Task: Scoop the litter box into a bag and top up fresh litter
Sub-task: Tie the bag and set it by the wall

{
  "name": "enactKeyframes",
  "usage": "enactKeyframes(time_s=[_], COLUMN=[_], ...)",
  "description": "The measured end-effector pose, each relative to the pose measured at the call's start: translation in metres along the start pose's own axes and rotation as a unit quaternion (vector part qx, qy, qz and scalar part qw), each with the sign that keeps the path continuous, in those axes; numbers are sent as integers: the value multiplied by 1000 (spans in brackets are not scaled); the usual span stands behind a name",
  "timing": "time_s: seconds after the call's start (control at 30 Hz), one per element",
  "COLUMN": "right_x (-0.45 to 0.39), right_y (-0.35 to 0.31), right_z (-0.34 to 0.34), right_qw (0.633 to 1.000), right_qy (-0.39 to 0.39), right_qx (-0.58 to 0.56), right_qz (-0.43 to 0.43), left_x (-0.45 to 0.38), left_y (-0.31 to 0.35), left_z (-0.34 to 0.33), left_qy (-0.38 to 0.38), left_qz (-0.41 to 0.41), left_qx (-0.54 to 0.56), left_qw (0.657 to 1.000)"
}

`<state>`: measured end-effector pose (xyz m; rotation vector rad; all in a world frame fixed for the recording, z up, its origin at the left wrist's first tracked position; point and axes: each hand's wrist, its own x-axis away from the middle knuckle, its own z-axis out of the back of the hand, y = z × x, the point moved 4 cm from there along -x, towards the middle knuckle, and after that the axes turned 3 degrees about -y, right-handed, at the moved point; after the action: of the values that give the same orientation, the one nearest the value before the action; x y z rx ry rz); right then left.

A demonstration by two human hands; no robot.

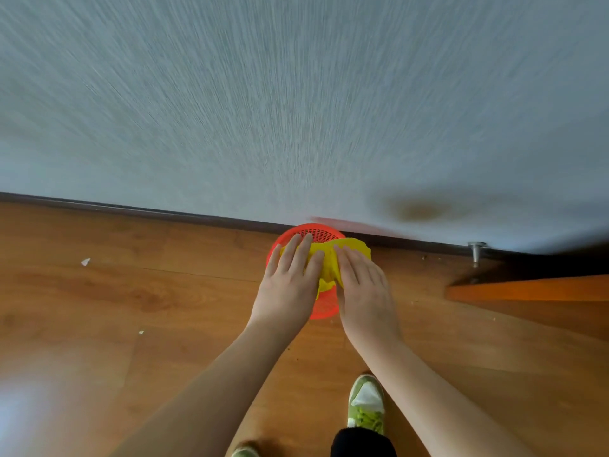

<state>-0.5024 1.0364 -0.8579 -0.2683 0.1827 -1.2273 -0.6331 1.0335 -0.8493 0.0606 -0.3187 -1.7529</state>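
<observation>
So we've got the yellow bag (324, 258) bunched right between and under our fingers, left hand (290, 282) and right hand (364, 286) both flat and spread on it, draped over the red basket (324, 308) directly below them on the floor.

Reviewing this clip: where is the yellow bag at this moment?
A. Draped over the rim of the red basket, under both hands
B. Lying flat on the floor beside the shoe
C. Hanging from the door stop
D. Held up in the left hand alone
A: the yellow bag spreads across the red basket rim, with the left hand and right hand on it.
</observation>
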Motion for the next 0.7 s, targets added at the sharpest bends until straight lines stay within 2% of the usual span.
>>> enactKeyframes(time_s=[0.27,0.43,0.57,0.7], right_x=[-14,-25,-27,-34], right_y=[20,32,45,48], right_z=[-81,-123,-148,-169], right_qw=[998,993,977,975], right_qy=[-21,-35,-76,-94], right_qx=[58,106,163,178], right_qz=[-31,38,115,90], left_x=[-26,-38,-39,-43], left_y=[-29,-45,-60,-74], left_z=[-83,-117,-144,-172], left_qy=[-5,-6,-16,-27], left_qz=[-7,-37,-78,-106], left_qx=[-17,-54,-108,-132], left_qw=[1000,998,991,985])
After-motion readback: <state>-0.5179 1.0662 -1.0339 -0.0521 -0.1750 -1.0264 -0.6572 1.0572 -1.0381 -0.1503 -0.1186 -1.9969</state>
